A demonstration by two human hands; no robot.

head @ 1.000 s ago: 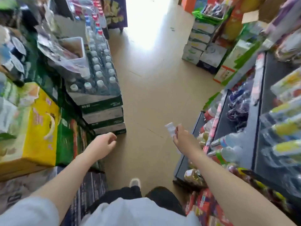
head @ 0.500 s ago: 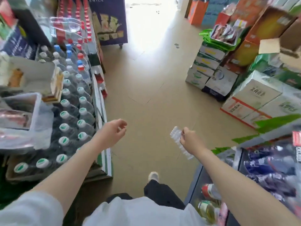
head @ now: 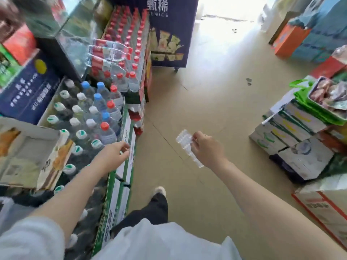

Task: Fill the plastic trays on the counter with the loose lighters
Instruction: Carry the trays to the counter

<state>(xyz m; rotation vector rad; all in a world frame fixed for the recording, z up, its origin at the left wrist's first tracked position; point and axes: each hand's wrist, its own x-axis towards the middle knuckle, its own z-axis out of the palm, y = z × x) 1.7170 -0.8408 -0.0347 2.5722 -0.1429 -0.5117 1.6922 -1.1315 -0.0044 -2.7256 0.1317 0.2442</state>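
Over smooth tan floor (head: pixel 216 102), right hand (head: pixel 207 149) pinches a ribbed clear tray (head: pixel 185 142) (left hand (head: pixel 114 156) loosely curled, empty).

You're holding a clear, ribbed plastic tray (head: pixel 185 145); beside you, glossy plastic bottles (head: pixel 105 117) (shrink-wrapped) sit in matt cardboard cartons (head: pixel 122 184) on the smooth floor (head: pixel 216 102).

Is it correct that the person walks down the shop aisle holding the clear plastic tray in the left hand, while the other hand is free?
Not quite. The head view shows the clear plastic tray pinched in the right hand, not the left. It is the left hand that holds nothing, its fingers loosely curled above the water bottles. The person is indeed in the shop aisle.
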